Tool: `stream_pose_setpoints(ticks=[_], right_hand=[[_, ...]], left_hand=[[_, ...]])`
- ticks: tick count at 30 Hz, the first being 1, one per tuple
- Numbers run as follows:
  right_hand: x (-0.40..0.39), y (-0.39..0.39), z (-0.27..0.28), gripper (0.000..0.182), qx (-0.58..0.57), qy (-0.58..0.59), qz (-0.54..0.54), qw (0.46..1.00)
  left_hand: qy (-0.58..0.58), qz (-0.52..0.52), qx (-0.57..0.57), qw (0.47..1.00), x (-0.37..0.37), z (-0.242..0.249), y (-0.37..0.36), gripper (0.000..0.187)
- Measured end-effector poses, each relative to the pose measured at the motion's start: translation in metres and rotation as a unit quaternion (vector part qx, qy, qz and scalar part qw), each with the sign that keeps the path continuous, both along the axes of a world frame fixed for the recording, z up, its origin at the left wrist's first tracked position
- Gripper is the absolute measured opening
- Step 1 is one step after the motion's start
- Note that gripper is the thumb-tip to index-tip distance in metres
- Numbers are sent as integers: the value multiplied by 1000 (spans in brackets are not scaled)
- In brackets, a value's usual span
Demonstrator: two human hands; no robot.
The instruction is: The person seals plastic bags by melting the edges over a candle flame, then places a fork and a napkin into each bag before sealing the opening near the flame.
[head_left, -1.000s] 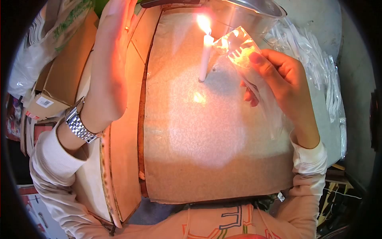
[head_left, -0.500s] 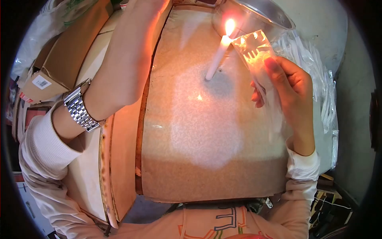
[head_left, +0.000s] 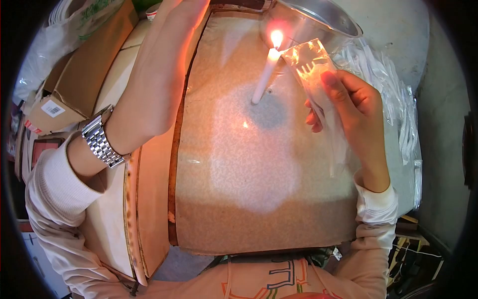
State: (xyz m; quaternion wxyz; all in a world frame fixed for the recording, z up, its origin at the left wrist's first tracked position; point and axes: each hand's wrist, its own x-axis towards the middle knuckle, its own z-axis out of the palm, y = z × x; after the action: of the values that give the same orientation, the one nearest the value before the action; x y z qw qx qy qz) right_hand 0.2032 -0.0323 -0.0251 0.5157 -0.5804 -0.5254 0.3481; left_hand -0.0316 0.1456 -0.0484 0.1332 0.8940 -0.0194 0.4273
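Observation:
A lit white candle (head_left: 265, 78) stands tilted on the covered table (head_left: 224, 219). My right hand (head_left: 351, 107) holds a clear plastic packet (head_left: 318, 74) with a white fork inside, pinched between thumb and fingers. The packet's upper left corner is beside the flame, at the candle's tip. My left forearm, with a silver watch (head_left: 103, 142) on it, reaches up past the top edge of the view, so the left hand is out of sight.
A metal pot (head_left: 318, 22) stands behind the candle. Many wrapped white utensils (head_left: 398, 109) are piled at the right. An open cardboard box (head_left: 84, 74) and a plastic bag (head_left: 37, 55) are at the upper left, beside my left arm.
The candle, pot and packet all appear slightly further left, as the view has shifted a little. The packet's corner remains beside the flame, still in my right hand.

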Motion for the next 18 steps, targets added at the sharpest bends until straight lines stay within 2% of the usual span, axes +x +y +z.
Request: stream_pose_setpoints(ticks=[2, 4, 6, 8, 10, 12, 13, 15, 16, 18], right_hand=[[0, 0, 0, 35, 1, -3, 4, 1000], [-1, 0, 0, 35, 5, -1, 1, 1000], [-1, 0, -1, 35, 10, 1, 0, 1000], [-1, 1, -1, 35, 16, 0, 1, 1000], [-1, 1, -1, 35, 14, 3, 1, 1000], [-1, 1, -1, 35, 9, 2, 1, 1000], [-1, 1, -1, 35, 5, 1, 1, 1000], [-2, 1, -1, 36, 1, -1, -1, 1000], [-3, 0, -1, 36, 0, -2, -1, 1000], [-3, 0, -1, 37, -1, -2, 4, 1000]], left_hand=[[2, -4, -40, 999, 1, 2, -3, 48], [5, 9, -126, 992, 5, 9, -17, 48], [3, 17, -94, 995, 5, 10, -17, 48], [-1, 16, 39, 999, 2, 6, -3, 48], [-1, 24, 85, 996, 0, 4, 1, 49], [-15, 15, -73, 997, 2, 5, -3, 49], [-31, -1, -230, 973, 7, 9, -13, 49], [-40, -14, -242, 969, 8, 7, -13, 49], [-33, -10, -98, 995, 7, 5, -6, 49], [-24, -2, -3, 1000, 5, 0, -2, 49]])
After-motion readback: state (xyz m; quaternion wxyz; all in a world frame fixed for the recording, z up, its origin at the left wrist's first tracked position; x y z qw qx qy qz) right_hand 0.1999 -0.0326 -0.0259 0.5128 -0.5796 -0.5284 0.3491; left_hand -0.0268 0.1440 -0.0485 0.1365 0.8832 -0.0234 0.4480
